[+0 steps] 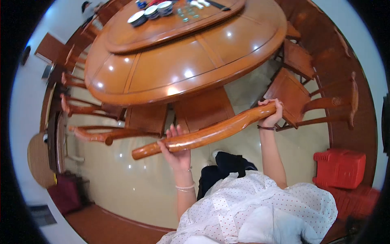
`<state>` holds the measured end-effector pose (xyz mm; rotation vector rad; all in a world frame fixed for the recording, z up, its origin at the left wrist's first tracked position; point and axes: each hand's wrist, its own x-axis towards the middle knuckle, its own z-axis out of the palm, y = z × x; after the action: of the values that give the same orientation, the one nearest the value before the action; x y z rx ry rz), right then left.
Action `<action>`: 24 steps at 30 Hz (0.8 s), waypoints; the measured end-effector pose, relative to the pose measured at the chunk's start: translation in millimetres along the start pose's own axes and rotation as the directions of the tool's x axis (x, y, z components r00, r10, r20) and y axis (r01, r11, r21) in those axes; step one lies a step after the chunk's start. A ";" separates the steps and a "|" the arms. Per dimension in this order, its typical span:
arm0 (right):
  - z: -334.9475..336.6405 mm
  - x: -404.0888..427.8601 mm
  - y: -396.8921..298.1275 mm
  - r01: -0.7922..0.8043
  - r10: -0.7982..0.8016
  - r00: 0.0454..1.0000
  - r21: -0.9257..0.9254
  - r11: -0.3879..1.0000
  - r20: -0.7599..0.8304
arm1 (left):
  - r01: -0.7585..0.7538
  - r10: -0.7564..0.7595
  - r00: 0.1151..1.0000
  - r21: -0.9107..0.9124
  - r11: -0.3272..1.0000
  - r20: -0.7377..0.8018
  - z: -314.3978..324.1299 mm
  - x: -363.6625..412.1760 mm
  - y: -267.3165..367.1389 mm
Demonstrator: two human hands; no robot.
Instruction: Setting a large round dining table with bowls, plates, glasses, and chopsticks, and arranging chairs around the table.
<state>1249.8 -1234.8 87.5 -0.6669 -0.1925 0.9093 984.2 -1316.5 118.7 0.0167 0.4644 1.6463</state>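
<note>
Both my hands are on the curved top rail of a wooden chair (210, 134), which lies across the view in front of me. My left hand (178, 152) is at its left part, the thumb on the near side and the other fingers on the far side. My right hand (274, 113) is wrapped around its right end. Beyond the rail, the chair's wooden seat (202, 108) reaches partly under the round wooden table (164, 71). The rail hides the rest of the chair's back.
Wooden chairs stand around the table, one at the right (288, 94). Stacked bowls (151, 12) and small glasses (186, 15) are on the turntable (122, 41). Red plastic stools (341, 168) stand by the right wall. A person (89, 11) is far off at the upper left.
</note>
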 end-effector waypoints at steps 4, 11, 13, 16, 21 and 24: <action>-7.6 3.6 4.3 -0.042 0.040 0.998 0.028 0.999 0.052 | -0.166 0.169 0.983 -0.041 0.985 0.069 -11.0 4.3 -4.2; -6.7 8.0 -5.5 -0.216 0.209 0.975 0.085 0.973 0.080 | -0.193 0.247 0.953 -0.277 0.941 0.175 -12.9 25.5 3.1; -5.6 10.2 -13.0 -0.297 0.285 0.950 0.081 0.951 0.128 | -0.251 0.284 0.946 -0.199 0.947 0.156 -10.1 26.6 -0.7; -9.1 12.1 -21.8 -0.384 0.369 0.915 0.073 0.921 0.162 | -0.274 0.305 0.947 -0.244 0.930 0.098 -13.1 23.9 -5.6; -22.8 12.3 -30.0 -0.410 0.394 0.881 0.008 0.912 0.263 | -0.302 0.337 0.931 -0.221 0.927 0.142 -24.8 13.4 -12.4; -39.2 -5.6 -45.7 -0.394 0.373 0.888 0.026 0.919 0.267 | -0.278 0.320 0.938 -0.259 0.925 0.136 -30.1 -11.3 -18.4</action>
<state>1293.4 -1276.6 85.2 -0.5180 -0.2591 1.3825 994.9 -1334.9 88.4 0.0585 0.1306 1.9746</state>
